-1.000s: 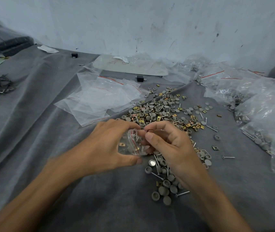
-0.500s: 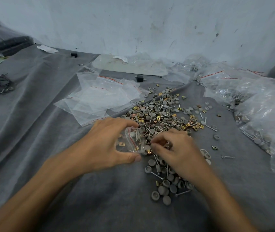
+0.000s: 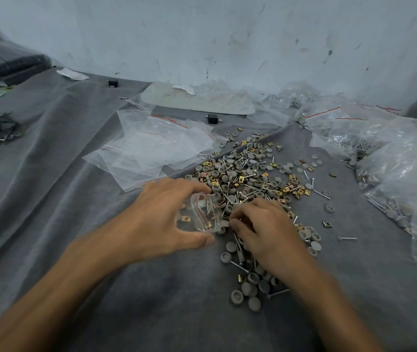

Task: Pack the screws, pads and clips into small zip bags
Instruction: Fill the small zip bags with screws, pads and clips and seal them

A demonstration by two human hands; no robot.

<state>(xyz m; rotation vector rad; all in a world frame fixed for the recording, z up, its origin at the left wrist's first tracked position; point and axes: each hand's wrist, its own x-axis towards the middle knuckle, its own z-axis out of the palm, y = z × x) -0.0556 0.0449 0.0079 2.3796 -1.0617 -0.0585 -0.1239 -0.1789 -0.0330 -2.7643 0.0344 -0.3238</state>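
The step in hand looks like filling one bag: the left hand [image 3: 163, 219] has its grip clamped around a small zip bag [image 3: 199, 214], thumb below and fingers over the top, holding its mouth toward the loose pile [image 3: 250, 179] of grey pads, gold clips and screws that lies in the middle of the cloth-covered counter [image 3: 75, 199]. A gold clip [image 3: 186, 219] and a few other pieces already show through the plastic. The right hand [image 3: 266, 229] is down on the near part of the pile, just beside the bag's mouth, fingertips pinched together on something small; which piece cannot be told. Empty bags [image 3: 151, 148] lie toward the far left of the pile, filled bags [image 3: 392, 153] along the counter's right edge. Next, the pinched piece needs lifting and slipping through the opening, which the left hand must keep spread, since the soft film may fold shut.
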